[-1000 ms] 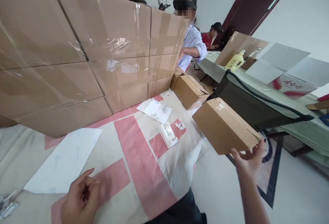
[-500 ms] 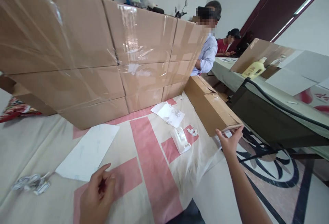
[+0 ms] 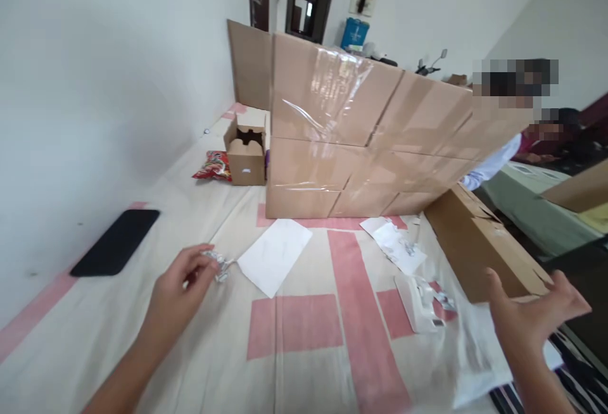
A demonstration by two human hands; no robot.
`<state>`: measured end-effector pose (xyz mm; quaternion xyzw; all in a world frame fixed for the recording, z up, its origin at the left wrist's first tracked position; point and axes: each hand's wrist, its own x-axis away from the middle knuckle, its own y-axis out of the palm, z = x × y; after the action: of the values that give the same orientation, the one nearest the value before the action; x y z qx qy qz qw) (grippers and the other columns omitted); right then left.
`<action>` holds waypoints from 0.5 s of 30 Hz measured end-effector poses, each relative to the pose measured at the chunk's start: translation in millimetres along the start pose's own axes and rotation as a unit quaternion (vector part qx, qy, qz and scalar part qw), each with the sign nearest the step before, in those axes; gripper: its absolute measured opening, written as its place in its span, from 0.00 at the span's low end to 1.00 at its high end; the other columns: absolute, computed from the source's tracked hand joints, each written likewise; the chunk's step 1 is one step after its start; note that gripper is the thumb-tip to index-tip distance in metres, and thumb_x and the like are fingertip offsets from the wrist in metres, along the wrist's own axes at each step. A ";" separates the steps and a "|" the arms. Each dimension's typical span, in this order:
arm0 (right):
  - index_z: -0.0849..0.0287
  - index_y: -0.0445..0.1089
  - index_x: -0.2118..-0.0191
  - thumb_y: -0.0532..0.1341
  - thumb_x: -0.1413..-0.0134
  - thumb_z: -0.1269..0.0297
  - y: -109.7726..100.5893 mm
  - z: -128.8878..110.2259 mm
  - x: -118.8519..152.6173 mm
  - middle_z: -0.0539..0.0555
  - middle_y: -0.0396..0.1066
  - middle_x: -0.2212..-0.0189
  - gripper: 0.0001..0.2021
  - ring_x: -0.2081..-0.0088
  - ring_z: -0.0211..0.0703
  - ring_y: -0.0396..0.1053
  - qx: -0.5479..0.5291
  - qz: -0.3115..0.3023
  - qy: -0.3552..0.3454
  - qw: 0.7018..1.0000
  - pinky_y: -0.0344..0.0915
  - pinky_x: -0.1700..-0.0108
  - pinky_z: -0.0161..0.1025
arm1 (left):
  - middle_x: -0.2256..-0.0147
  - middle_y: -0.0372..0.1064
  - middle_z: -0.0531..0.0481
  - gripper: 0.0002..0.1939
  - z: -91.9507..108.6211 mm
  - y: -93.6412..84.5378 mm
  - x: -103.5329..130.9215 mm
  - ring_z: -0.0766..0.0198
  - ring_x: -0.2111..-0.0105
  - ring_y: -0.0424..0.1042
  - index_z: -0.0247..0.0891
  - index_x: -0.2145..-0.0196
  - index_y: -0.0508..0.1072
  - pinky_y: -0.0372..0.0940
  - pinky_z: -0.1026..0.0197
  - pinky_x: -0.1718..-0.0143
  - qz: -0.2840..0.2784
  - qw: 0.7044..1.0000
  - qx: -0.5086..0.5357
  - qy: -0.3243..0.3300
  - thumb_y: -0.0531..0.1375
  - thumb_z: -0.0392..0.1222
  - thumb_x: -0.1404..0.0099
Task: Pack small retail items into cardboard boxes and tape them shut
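My left hand (image 3: pixel 178 284) reaches low over the cloth, thumb and index finger pinched at a small heap of whitish, shiny pieces (image 3: pixel 221 268); their kind is too small to make out. A white paper sheet (image 3: pixel 275 256) lies just right of the heap. My right hand (image 3: pixel 539 313) is open, thumb and fingers spread, by the near end of a long brown cardboard box (image 3: pixel 484 243). Left of this hand stands a white tape dispenser (image 3: pixel 418 305), with small crumpled bits (image 3: pixel 445 301) beside it. Behind it lies another paper (image 3: pixel 394 243) with small pieces on top.
A tall taped cardboard partition (image 3: pixel 332 110) stands across the table. Left of it are an open small carton (image 3: pixel 247 164) and a red snack packet (image 3: pixel 213 166). A black phone (image 3: pixel 116 243) lies by the wall. Other people sit beyond, at the right.
The view has swung left. My left hand has moved left to the small heap and pinches there. My right hand has let go of the long box's end and spread its fingers.
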<state>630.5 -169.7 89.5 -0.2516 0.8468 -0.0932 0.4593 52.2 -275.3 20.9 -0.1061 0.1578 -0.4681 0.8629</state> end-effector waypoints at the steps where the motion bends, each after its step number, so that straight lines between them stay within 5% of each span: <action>1: 0.48 0.55 0.29 0.70 0.54 0.39 13.3 -30.5 4.1 0.69 0.55 0.33 0.49 0.31 0.70 0.51 0.006 -0.041 -0.067 0.997 0.50 0.30 0.67 | 0.66 0.75 0.52 0.23 -3.9 -7.6 -21.9 0.62 0.67 0.71 0.43 0.52 0.72 0.62 0.61 0.64 0.007 1.000 -0.004 -0.016 0.66 0.55 0.41; 4: 0.50 0.66 0.39 0.66 0.42 0.50 64.7 -133.1 25.7 0.63 0.67 0.42 0.27 0.37 0.64 0.62 -0.072 -0.159 -0.230 0.958 0.59 0.34 0.68 | 0.61 0.75 0.48 0.27 -13.8 -12.9 -94.2 0.64 0.67 0.71 0.38 0.50 0.70 0.63 0.62 0.64 0.019 0.988 0.081 -0.130 0.70 0.49 0.45; 6: 0.53 0.68 0.43 0.63 0.39 0.55 102.0 -203.8 48.8 0.63 0.68 0.44 0.20 0.39 0.60 0.66 -0.175 -0.253 -0.312 0.899 0.64 0.37 0.63 | 0.57 0.75 0.42 0.34 -19.3 -4.7 -142.4 0.63 0.68 0.74 0.35 0.45 0.65 0.64 0.61 0.67 0.010 0.978 0.112 -0.174 0.70 0.48 0.44; 10: 0.56 0.61 0.35 0.59 0.36 0.60 175.2 -329.3 107.3 0.63 0.56 0.32 0.25 0.34 0.54 0.61 -0.242 -0.461 -0.368 0.770 0.66 0.36 0.52 | 0.45 0.69 0.36 0.38 -28.3 19.7 -220.6 0.67 0.66 0.75 0.37 0.37 0.57 0.70 0.61 0.65 0.033 0.960 0.192 -0.200 0.68 0.46 0.39; 13: 0.58 0.48 0.27 0.60 0.39 0.59 233.9 -400.0 141.1 0.62 0.40 0.25 0.37 0.37 0.59 0.65 -0.207 -0.541 -0.351 0.736 0.68 0.40 0.56 | 0.44 0.66 0.40 0.27 -39.1 30.3 -258.0 0.74 0.65 0.72 0.25 0.42 0.66 0.68 0.66 0.64 0.060 0.949 0.243 -0.193 0.54 0.52 0.27; 15: 0.61 0.40 0.25 0.60 0.39 0.59 273.5 -435.4 150.3 0.62 0.32 0.24 0.42 0.35 0.63 0.61 -0.182 -0.551 -0.320 0.749 0.66 0.38 0.58 | 0.49 0.68 0.44 0.30 -50.3 31.0 -274.6 0.76 0.67 0.71 0.19 0.49 0.70 0.67 0.67 0.65 0.067 0.941 0.271 -0.192 0.43 0.52 0.23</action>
<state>110.5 -44.4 117.5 -0.7681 0.3661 -0.0880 0.5179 -83.0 -29.3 11.5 0.0544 -0.1366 -0.4048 0.9025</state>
